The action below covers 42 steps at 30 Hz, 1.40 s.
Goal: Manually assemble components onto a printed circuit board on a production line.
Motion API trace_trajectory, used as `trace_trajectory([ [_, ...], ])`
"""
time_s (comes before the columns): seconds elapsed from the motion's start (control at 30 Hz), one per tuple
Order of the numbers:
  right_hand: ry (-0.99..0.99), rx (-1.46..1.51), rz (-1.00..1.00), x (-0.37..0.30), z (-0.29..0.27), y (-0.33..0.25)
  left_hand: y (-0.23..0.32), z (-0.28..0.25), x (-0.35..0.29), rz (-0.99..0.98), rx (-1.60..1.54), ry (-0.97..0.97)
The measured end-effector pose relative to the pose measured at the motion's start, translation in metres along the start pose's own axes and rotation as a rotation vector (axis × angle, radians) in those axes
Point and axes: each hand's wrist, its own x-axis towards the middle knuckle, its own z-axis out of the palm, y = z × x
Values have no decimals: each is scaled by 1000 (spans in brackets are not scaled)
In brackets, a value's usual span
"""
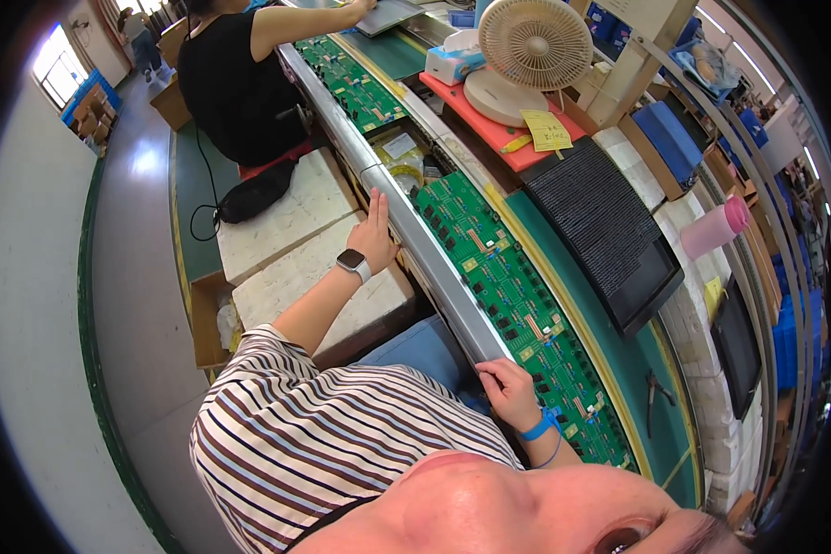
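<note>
A long silver metal rail [434,270] runs along the near side of the conveyor line. My left hand [372,242], with a white-banded watch on its wrist, lies on this rail with its fingers stretched out and nothing in them. Farther down the rail, my right hand [510,392] has its fingers curled over the edge, a blue wrist strap [542,424] below it. Just beyond the rail lie green circuit boards [499,268] carrying rows of black, blue and other small components. More green boards [351,88] stand farther up the line.
Pliers [656,397] and a black ribbed tray [600,231] lie on the green bench beyond the boards. A beige fan [535,46] and tissue box [454,60] stand on a red board. A pink bottle [716,228] is at right. A co-worker in black [235,83] sits farther up the line.
</note>
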Motion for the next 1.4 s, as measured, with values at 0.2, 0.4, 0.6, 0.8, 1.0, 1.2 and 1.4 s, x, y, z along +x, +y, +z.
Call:
trace_trajectory([
  [0.2,-1,3,2,1,0,-1,-2,2,0,8,-3,17],
  [0.4,0,-7,-6,0,-2,-3,2,-1,-1,12,-2,14],
  [0.6,-5,14,18,2,-1,-4,1,5,1,7,-76,51],
  [0.8,52,49,104,8,-2,-5,-1,1,1,12,-102,34],
  [1.0,89,26,130,8,2,-2,4,-8,1,9,-139,-6],
  [1.2,99,28,153,10,4,-2,0,-2,2,27,-144,-16],
  [1.4,84,26,121,12,3,0,1,1,2,35,-149,25],
])
